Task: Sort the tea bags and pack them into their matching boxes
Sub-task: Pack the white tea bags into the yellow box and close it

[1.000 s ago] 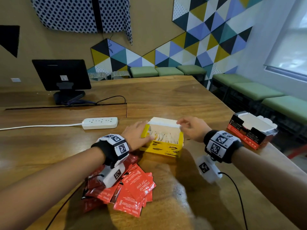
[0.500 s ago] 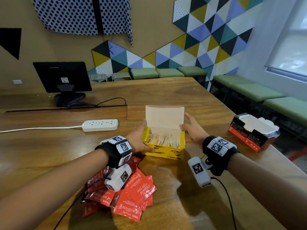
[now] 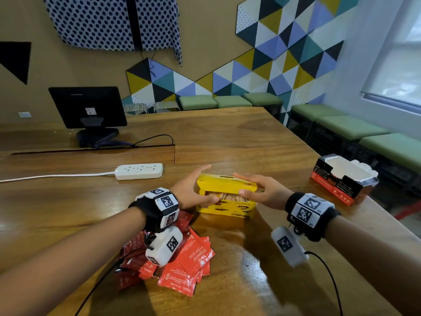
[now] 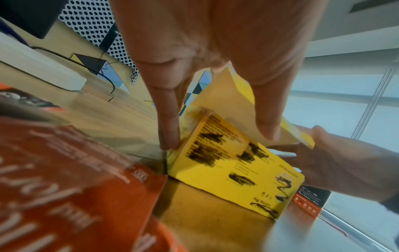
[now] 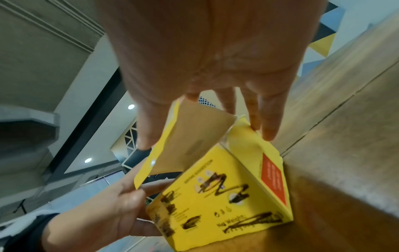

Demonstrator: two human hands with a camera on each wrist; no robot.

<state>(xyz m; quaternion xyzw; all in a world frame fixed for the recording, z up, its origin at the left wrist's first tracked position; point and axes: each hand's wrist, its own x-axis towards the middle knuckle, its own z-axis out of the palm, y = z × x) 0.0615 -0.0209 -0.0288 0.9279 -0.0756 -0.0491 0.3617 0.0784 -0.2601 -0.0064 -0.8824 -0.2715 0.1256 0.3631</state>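
Observation:
A yellow tea box stands on the wooden table in front of me, with several tan tea bags showing in the gap under its lid. The lid is folded down almost flat. My left hand grips the box's left end, its thumb across the front rim and its fingers behind. My right hand lies on the lid with straight fingers, thumb at the lid's front edge. A pile of red tea bags lies under my left wrist. The open red and black box stands at the right.
A white power strip with its cable lies left of the yellow box. A black monitor stands at the back left. The table's right edge runs close past the red box, with green benches beyond.
The yellow box's lid stood upright half a second ago and now lies folded down over the tea bags. My right hand has come onto the lid and my left thumb onto the front.

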